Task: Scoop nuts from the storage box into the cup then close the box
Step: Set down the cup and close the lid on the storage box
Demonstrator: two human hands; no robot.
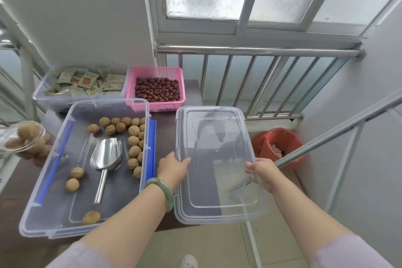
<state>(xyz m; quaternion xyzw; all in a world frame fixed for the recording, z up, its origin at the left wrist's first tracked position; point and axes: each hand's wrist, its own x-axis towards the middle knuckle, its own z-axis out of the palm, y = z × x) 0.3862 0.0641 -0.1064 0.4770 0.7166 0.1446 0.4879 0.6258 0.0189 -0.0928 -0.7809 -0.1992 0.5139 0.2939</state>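
A clear storage box (pixel 32 220) with blue clips lies open on the dark table, with several walnuts (pixel 133 140) and a metal scoop (pixel 106 156) inside it. To its left stands a clear cup (pixel 24 139) full of walnuts. I hold the clear lid (pixel 215 180) flat, to the right of the box and partly past the table's edge. My left hand (pixel 171 166) grips the lid's left edge and my right hand (pixel 262 171) grips its right edge.
A pink basket (pixel 156 106) of red dates and a clear bin of packets (pixel 76 81) stand behind the box. A steel railing (pixel 256 52) and a window are beyond the table. A red-lined waste bin (pixel 278 146) stands on the floor at right.
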